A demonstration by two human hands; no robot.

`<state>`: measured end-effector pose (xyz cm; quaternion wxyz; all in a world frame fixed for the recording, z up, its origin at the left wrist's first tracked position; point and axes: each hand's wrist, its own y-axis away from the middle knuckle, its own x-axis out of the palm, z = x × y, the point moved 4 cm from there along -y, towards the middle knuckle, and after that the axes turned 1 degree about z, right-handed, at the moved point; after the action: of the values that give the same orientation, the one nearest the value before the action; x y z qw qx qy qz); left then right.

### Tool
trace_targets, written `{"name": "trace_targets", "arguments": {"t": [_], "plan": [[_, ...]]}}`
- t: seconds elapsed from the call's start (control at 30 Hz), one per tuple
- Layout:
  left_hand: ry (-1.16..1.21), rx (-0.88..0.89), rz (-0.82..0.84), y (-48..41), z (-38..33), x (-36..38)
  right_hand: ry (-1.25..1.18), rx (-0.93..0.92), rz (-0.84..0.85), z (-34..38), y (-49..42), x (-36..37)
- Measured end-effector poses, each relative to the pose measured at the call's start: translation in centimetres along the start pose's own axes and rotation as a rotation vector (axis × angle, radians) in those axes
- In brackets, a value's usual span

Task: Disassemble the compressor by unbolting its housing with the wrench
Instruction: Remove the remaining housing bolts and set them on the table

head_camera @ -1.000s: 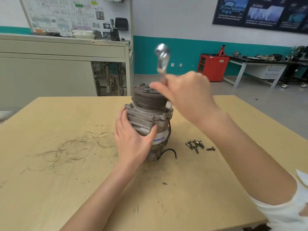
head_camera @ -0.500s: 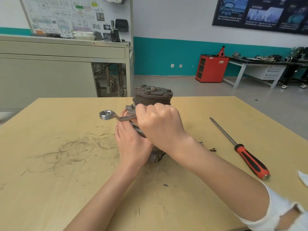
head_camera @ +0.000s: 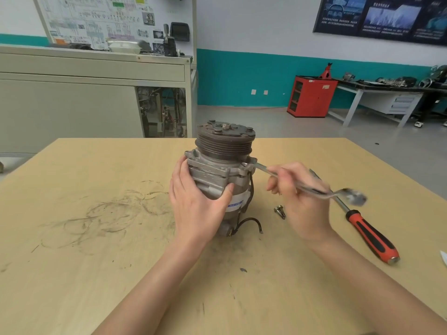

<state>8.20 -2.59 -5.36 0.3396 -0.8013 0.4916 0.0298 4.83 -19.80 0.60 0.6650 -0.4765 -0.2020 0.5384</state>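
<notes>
Wrench [head_camera: 268,171], formerly leftward, now rightward off the compressor [head_camera: 225,143] in the curled right hand [head_camera: 300,206]; left hand [head_camera: 196,206] clasped around housing [head_camera: 212,174].

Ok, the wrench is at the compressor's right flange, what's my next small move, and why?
Probably seat the wrench squarely at the flange, then pull a short loosening stroke. Its far end meets the compressor housing on the right, the right hand grips its shaft, and the left hand braces the body. Whether the ring is fully seated is unclear.
</notes>
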Motion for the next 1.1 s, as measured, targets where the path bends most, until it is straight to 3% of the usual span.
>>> {"name": "trace_targets", "arguments": {"t": [0.1,0.23,0.5,0.57,0.67,0.8,0.97,1.1], "plan": [[-0.004,-0.008,0.003,-0.1,0.0,0.1,-0.569,0.507,-0.049,-4.9,0.2,-0.6],[0.004,0.002,-0.001,0.0,0.1,0.2,-0.86,0.829,0.113,-9.2,-1.8,0.7],[0.012,0.002,-0.002,0.0,-0.1,0.1,-1.125,1.032,0.483,-11.9,-3.6,5.2],[0.006,0.003,-0.005,-0.1,0.0,0.1,-1.124,1.022,0.483,-12.0,-3.4,5.4],[0.002,0.005,-0.006,-0.1,0.1,0.1,-1.09,1.006,0.324,-11.7,-3.5,4.4],[0.001,0.005,-0.006,-0.1,0.0,0.1,-0.725,0.782,0.134,-9.1,-5.4,1.1],[-0.004,0.002,-0.007,-0.1,0.1,0.2,-0.005,0.201,0.104,-1.5,-8.6,-1.2],[-0.002,0.007,-0.011,-0.1,0.1,0.1,0.657,-0.314,0.177,3.7,-7.9,1.3]]}}
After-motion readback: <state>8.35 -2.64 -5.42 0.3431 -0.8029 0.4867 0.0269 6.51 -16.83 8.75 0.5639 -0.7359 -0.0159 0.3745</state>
